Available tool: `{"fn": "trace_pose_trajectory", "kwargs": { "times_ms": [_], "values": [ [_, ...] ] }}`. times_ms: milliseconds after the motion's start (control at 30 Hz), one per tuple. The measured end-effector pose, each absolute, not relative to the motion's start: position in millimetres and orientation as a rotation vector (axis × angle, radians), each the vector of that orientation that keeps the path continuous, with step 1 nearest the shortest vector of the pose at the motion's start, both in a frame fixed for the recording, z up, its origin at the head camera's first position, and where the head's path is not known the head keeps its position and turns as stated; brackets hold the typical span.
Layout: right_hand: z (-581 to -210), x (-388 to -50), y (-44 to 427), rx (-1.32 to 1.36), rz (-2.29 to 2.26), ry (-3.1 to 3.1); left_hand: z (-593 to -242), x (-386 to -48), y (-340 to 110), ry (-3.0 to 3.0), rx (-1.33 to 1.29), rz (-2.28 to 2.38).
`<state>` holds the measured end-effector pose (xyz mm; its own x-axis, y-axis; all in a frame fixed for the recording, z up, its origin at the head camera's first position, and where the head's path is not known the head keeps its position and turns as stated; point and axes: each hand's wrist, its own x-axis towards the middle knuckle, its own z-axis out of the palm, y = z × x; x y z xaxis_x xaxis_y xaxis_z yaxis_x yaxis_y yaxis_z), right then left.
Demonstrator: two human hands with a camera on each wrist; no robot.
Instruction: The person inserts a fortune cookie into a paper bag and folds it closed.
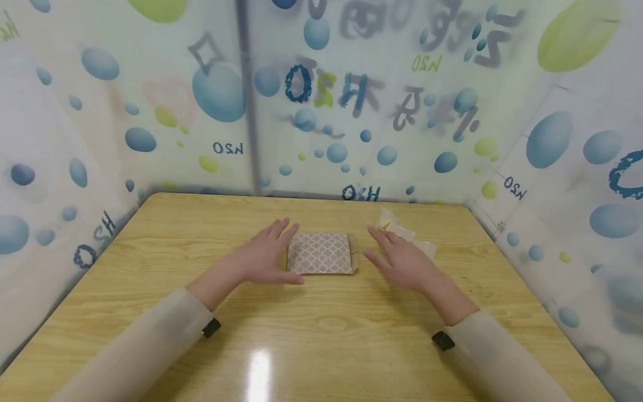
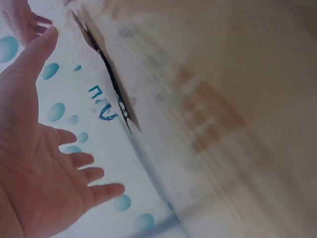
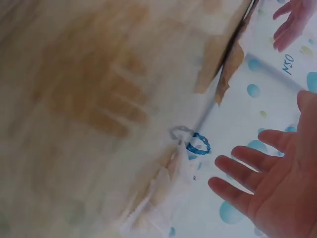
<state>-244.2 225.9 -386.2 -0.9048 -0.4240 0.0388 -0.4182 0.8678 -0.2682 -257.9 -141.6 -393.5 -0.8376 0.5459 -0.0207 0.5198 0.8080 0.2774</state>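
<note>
A flat, rectangular piece with a grey-and-white lattice pattern (image 1: pixel 320 253) lies on the table, with a brown papery edge on its right side. My left hand (image 1: pixel 266 257) is beside its left end, fingers spread; in the head view the fingertips overlap that edge, and touching cannot be told. To the right, my right hand (image 1: pixel 404 262) hovers apart from the piece with straight fingers and holds nothing. The left wrist view shows the left palm (image 2: pixel 44 183) bare. A torn brown flap (image 3: pixel 232 74) of the piece appears edge-on in the right wrist view.
Several small clear plastic bags (image 1: pixel 403 231) lie just behind the right hand, one with something yellowish inside. The wooden table (image 1: pixel 321 324) meets printed curtains (image 1: pixel 311 162) at the back and both sides.
</note>
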Motion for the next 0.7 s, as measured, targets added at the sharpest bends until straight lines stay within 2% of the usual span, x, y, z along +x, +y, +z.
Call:
{"fn": "trace_pose_trajectory", "kwargs": {
  "times_ms": [133, 400, 700],
  "values": [
    [-392, -249, 224, -0.638, -0.577, 2.937, -396, -271, -127, 2.757, 0.864, 0.485],
    [-396, -253, 218, -0.595, -0.59, 2.908, -404, -299, -105, 2.662, 0.848, 0.43],
    [-388, -255, 214, -0.587, -0.673, 2.905, -399, -305, -103, 2.644, 0.767, 0.479]
  ]
}}
